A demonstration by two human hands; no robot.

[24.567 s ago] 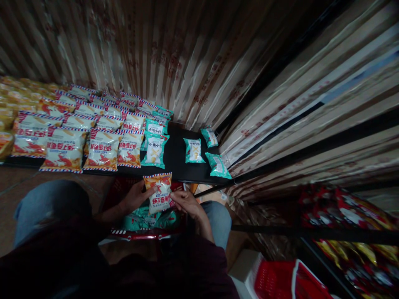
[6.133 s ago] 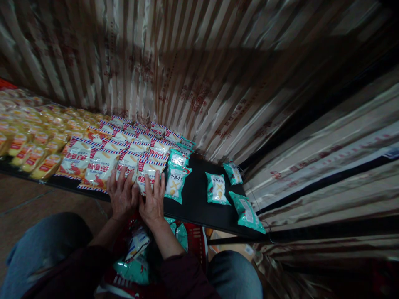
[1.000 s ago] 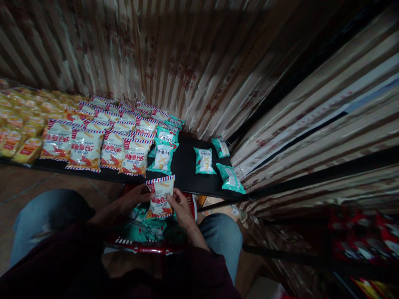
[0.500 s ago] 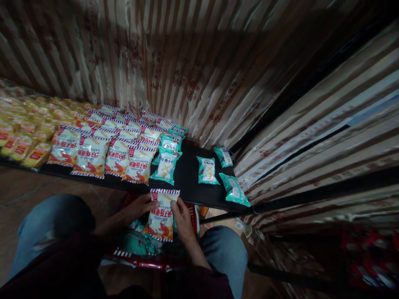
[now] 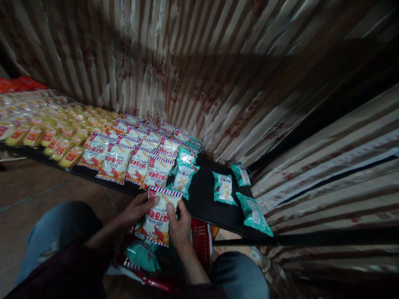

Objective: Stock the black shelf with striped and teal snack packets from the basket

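I hold a white snack bag [image 5: 158, 216] with a red-and-blue striped edge and a red shrimp picture. My left hand [image 5: 136, 209] grips its left side and my right hand [image 5: 178, 222] grips its right side. Its top edge reaches the front edge of a low black shelf [image 5: 215, 214]. Rows of matching white bags [image 5: 116, 162] lie on the shelf just beyond it. Teal bags [image 5: 183, 177] sit to their right.
A red basket [image 5: 199, 241] with teal bags [image 5: 140, 254] stands between my knees. Yellow bags [image 5: 37, 128] fill the shelf's left end. Three loose teal bags [image 5: 223, 187] lie at the shelf's right end. Striped plastic-wrapped sheeting [image 5: 199, 66] forms the wall behind and to the right.
Both hands have raised the white bag out of the basket toward the shelf's front edge. The view has swung up and left, showing more yellow bags.
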